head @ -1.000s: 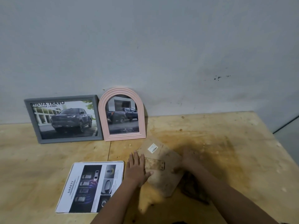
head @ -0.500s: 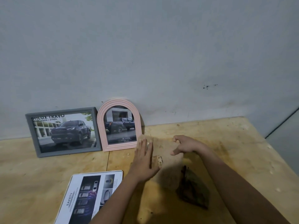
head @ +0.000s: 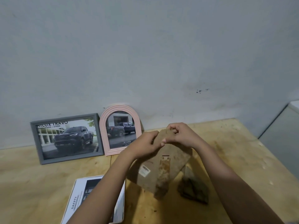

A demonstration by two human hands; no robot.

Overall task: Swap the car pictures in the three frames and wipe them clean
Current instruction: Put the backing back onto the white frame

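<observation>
So the brown frame [head: 152, 173] is held up tilted, with its back turned to the camera. The top edge is pinched by the left hand [head: 145, 145] on one side and by the curled fingers of the right hand [head: 181, 135] on the other, and the two hands are almost touching. A rusty-looking stand strip [head: 163, 173] and a small sticker [head: 144, 170] can be seen on that back, just below the hands. A dark cloth [head: 192, 188] is seen on the table [head: 32, 183], below the right hand. The grey frame [head: 66, 138] and the pink arched frame [head: 120, 129] are leaned on the wall, left of the left hand, each filled with a dark pickup picture. A printed sheet [head: 80, 196] marked SAFETY is partly covered by the left forearm.
</observation>
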